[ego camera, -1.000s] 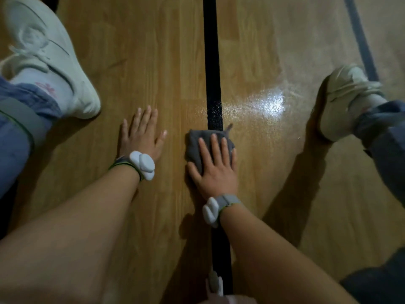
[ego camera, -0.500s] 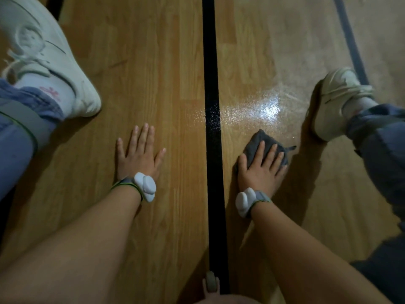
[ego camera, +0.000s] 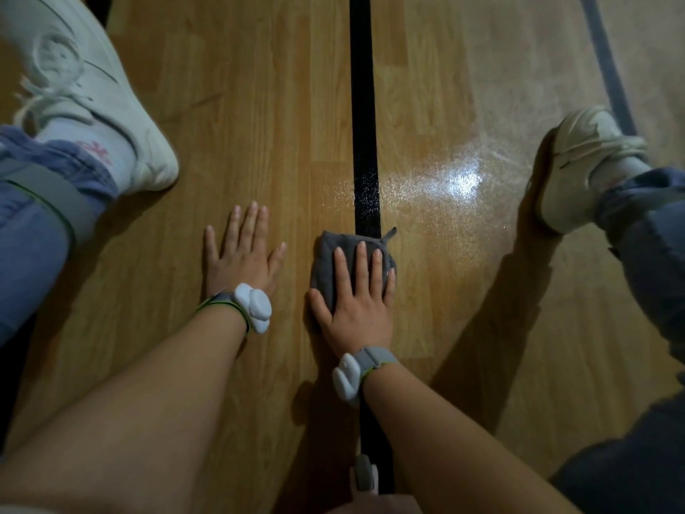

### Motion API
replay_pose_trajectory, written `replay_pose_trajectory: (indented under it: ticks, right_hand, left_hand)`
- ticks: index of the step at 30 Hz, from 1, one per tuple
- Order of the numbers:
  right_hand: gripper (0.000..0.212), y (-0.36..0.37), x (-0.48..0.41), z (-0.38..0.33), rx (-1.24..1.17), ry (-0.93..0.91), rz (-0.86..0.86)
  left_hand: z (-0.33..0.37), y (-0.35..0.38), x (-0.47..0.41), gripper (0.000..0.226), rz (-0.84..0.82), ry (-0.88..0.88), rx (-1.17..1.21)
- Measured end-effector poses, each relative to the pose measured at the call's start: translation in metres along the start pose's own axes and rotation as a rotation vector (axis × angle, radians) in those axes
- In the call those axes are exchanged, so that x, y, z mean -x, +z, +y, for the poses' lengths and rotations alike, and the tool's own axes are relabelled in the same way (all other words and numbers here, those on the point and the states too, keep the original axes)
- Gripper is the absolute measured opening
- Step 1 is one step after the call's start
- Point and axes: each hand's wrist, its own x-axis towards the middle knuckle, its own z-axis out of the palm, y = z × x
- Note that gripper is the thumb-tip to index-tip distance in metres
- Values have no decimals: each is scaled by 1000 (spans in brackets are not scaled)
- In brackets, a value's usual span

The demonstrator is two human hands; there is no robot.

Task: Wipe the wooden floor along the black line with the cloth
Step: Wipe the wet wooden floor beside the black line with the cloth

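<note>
Crumpled grey cloth (ego camera: 326, 257) sits on the black painted line (ego camera: 361, 105), bunched a bit to its left side. Right hand (ego camera: 356, 306) lies flat on top w/ fingers straight, pressing, not gripping. Left hand (ego camera: 241, 261) just beside, palm down on the light-brown wooden floor (ego camera: 259, 124), fingers spread, holding nothing. Prob. mid-wipe: line runs well beyond the cloth, so more likely to do. Shiny speckled patch (ego camera: 459, 179) ahead: damp or glare, can't tell.
</note>
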Motion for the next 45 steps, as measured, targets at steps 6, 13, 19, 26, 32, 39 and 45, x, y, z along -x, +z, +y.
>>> replay_pose_trajectory:
  ticks: [6,13,19,26,32,39,45]
  right_hand:
    - [73,-15,-6,54,-2,124,11]
    - [68,-32,-2,109,-15,448,-27]
    - [70,-29,3,79,3,484,-38]
    - [75,1,38,-12,17,28,-75]
    - [74,9,50,-6,16,-160,-51]
    - [75,-17,41,74,-6,292,-75]
    - [78,-17,41,79,-24,353,-4]
  left_hand:
    - [-1,-2,2,66,-11,4,3]
    - [-1,0,0,67,-5,6,0]
    - [2,1,3,66,-24,-7,1]
    - [9,-8,17,62,-15,-59,112]
    - [4,-3,52,63,-35,-92,103]
    - [14,7,68,68,-52,-64,73]
    - [12,15,74,66,-32,-31,43]
